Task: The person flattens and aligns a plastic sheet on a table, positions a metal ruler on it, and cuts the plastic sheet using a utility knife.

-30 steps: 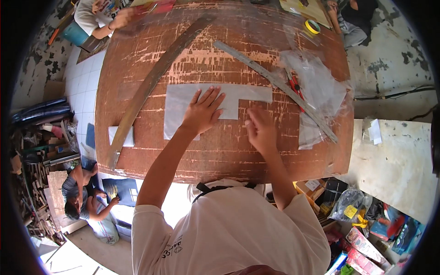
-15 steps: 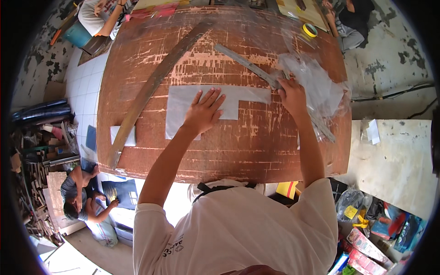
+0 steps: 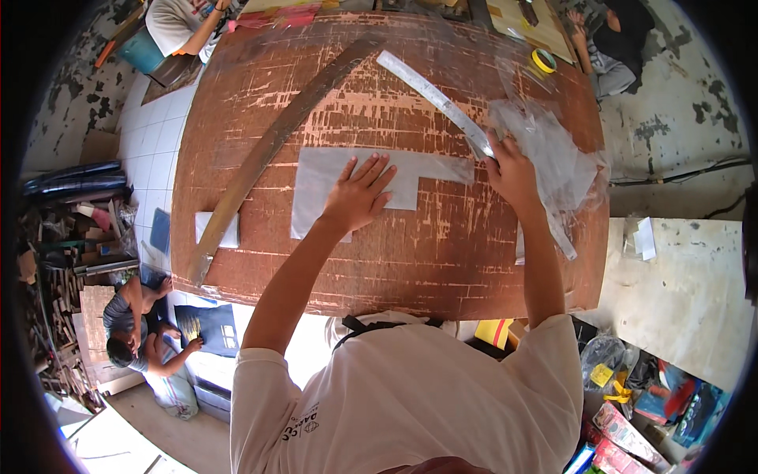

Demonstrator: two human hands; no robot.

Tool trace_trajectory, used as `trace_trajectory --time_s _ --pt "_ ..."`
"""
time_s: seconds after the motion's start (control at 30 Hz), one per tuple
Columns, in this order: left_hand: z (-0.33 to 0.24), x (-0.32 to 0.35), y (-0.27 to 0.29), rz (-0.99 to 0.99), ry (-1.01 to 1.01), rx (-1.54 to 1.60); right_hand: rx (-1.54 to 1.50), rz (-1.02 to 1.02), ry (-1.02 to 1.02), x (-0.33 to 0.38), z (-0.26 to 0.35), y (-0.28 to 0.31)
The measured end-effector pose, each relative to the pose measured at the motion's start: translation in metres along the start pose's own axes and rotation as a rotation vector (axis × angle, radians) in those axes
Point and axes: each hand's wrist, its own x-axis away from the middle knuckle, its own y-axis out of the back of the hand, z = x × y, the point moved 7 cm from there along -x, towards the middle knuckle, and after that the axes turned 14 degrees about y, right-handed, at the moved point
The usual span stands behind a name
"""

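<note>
Pressing grey sheet (image 3: 316, 186), gripping ruler (image 3: 430, 95)

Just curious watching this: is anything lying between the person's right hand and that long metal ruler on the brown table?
Nothing visible does. The right hand already rests on the long metal ruler, beside the crumpled clear plastic sheet. The left hand lies flat on the grey cut-out sheet.
</note>
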Motion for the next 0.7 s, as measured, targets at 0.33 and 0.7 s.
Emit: trace_trajectory --time_s 0.33,0.7 --pt "-0.003 -0.001 0.004 -0.065 -0.027 0.033 -0.751 -0.226 -0.341 0.036 0.063 -0.028" --pt "0.0 0.0 0.008 -0.042 -0.022 0.042 -1.537 -0.162 -0.811 0.039 0.123 -0.073"
